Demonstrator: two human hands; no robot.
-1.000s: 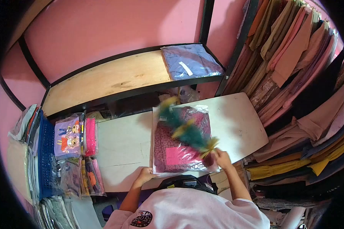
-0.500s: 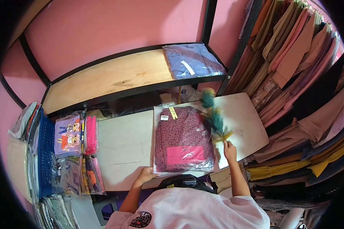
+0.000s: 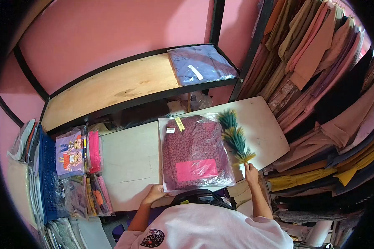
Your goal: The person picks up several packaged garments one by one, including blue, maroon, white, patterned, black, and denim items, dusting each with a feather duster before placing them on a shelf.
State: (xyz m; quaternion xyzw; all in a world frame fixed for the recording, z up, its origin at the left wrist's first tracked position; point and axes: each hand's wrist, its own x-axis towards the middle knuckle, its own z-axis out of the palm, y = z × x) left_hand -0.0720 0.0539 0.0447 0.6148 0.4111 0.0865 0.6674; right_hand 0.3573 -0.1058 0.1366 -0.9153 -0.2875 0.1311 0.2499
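Green duster (image 3: 236, 139), seemingly gripped by right hand (image 3: 250, 172).

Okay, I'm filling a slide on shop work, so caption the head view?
The right hand holds a duster beside a bagged garment.

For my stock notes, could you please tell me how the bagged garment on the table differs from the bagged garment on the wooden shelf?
The table garment is dark maroon with a small pattern; the shelf garment is plain-looking blue-purple. The table garment has a large pink rectangle, a white label and a yellow strip, while the shelf garment shows one white strip. Both are folded flat in clear plastic.
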